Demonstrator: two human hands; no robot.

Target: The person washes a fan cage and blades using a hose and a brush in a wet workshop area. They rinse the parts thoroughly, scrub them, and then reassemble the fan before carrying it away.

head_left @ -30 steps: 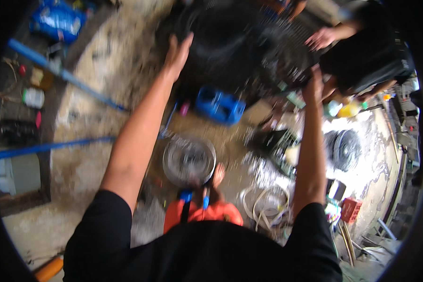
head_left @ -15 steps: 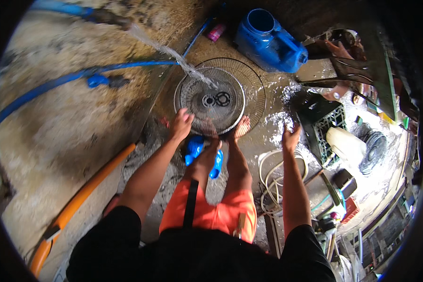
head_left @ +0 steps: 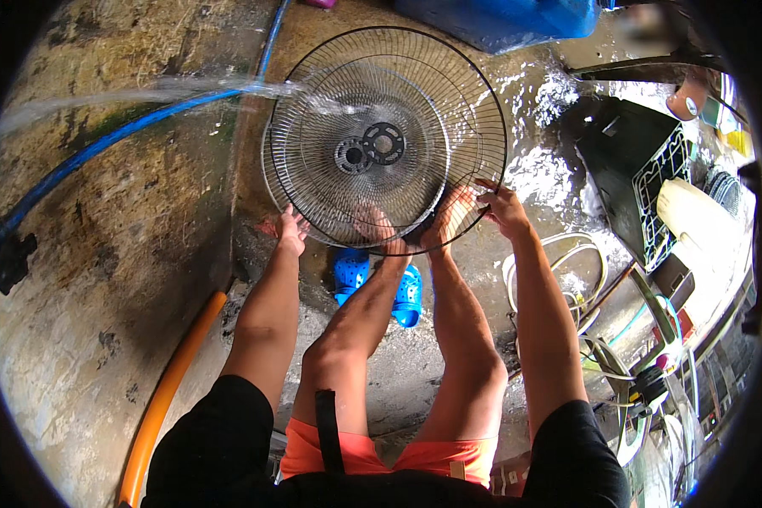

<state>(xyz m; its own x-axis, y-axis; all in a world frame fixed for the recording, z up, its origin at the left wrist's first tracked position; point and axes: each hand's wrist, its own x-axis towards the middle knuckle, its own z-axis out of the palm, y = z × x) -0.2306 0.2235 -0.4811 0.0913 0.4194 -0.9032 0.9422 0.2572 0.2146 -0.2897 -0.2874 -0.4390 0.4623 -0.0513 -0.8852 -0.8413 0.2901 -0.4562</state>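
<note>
The hands are apart: the right hand [head_left: 506,212] grips the dark fan grille [head_left: 396,146] by its rim; the left hand [head_left: 290,235] is open beside it, contact unclear. The dark fan grille overlaps a pale grille [head_left: 344,156] near the floor's [head_left: 491,279] wall-side edge.

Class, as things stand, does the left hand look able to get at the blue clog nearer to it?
Probably yes: nothing appears to stand between the left hand and the blue clog, which lies on the hand's side of the left shin. The fan grilles leave most of it uncovered.
</note>
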